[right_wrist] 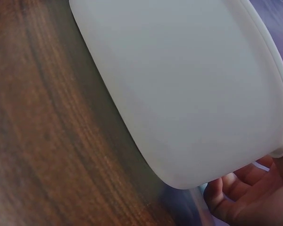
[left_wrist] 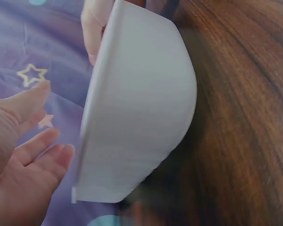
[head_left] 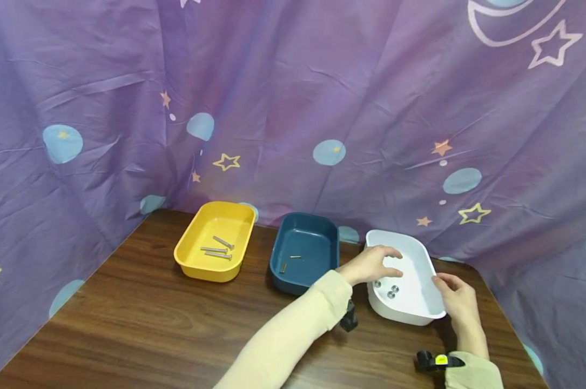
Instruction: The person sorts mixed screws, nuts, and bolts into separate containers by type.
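Observation:
The white tray (head_left: 409,259) stands at the right of the table, with three small round metal pieces (head_left: 392,292) near its front left. Over the tray's left side reaches my left hand (head_left: 370,264), fingers apart and nothing between them. In the left wrist view the left hand (left_wrist: 30,155) is beside the tray's rim (left_wrist: 92,94). My right hand (head_left: 458,302) grips the right rim, thumb at the edge. The right wrist view has the right hand's curled fingers (right_wrist: 240,188) against the tray's outer wall (right_wrist: 179,94).
Left of the white tray stands a dark blue tray (head_left: 307,237) holding two small brass-coloured pins (head_left: 283,268). Farther left, a yellow tray (head_left: 220,216) holds three long bolts (head_left: 218,255). A purple patterned cloth (head_left: 273,108) hangs behind the wooden table (head_left: 142,324).

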The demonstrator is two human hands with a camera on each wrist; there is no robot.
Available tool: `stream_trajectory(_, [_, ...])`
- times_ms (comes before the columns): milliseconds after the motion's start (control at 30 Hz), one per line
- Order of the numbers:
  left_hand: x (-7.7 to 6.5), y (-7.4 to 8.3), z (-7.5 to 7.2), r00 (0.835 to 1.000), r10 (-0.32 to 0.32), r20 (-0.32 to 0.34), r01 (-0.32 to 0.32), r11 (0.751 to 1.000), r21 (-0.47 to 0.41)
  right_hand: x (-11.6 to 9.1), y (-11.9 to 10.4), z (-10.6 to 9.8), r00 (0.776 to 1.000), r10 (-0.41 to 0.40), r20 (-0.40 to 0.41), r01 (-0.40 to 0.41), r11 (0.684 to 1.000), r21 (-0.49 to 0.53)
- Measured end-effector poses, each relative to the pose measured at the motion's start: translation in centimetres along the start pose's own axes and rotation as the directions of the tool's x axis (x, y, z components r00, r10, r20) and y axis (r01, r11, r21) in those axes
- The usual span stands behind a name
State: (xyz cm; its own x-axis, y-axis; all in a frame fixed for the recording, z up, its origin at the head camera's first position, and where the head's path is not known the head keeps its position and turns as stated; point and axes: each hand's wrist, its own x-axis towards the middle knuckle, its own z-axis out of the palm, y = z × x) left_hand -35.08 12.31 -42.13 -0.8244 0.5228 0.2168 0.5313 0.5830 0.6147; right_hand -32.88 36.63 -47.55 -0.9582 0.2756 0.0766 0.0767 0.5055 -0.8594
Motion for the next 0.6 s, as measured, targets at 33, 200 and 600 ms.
stream_trajectory(33, [-0.2,0.1,-0.2,1.0,0.01,0.01,-0.01,1.0,0.007,0.0,0.0,0.0,1.0,0.001,0.0,-0.001,1.0,0.0])
stream_trajectory(200, [-0.9,0.8,-1.7,0.994,0.083,0.078,-0.087,0.995,0.053,0.0,-0.2,0.0,1.0,0.005,0.008,-0.005,1.0,-0.003])
stream_trajectory(600, [-6.1,1.8,-5.9,0.909,0.269,0.317,-0.306,0.949,0.072,0.0,0.0,-0.1,1.0,-0.004,0.011,0.003,1.0,0.03])
